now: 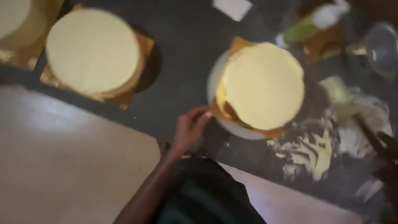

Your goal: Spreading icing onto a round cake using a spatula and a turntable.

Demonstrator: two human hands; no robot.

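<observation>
Left hand (191,126): reaching up from lower centre, fingers bent and drawn together, fingertips touching the near corner of the gold board (222,113). Whether pinching or only pressing, cannot tell; picture blurred.

Right hand (387,155): dark shape at the far right edge, far right of the left hand, touching a long dark tool (367,132). Grip and finger spread too blurred to tell.

Cake (262,85): round, pale yellow, flat-topped, just above and right of the left hand, sitting on the gold board. Board resting on a white round stand (213,79), rim showing on the side nearest the hand.

Cake 2 (92,49): same colour and shape, well apart, up and left of the left hand, on its own gold board (143,43).

Cake 3 (14,18): partly cut off at the top left corner, beyond cake 2, also on gold.

Smeared sheet (319,149): right of the left hand, below the cake, streaked with yellow and white cream.

Glass bowl (383,47): top right, well apart from both hands.

Green and white item (313,23): top right; kind unclear.

White card (233,7): top edge.

Dark table (186,45): under all items.
</observation>
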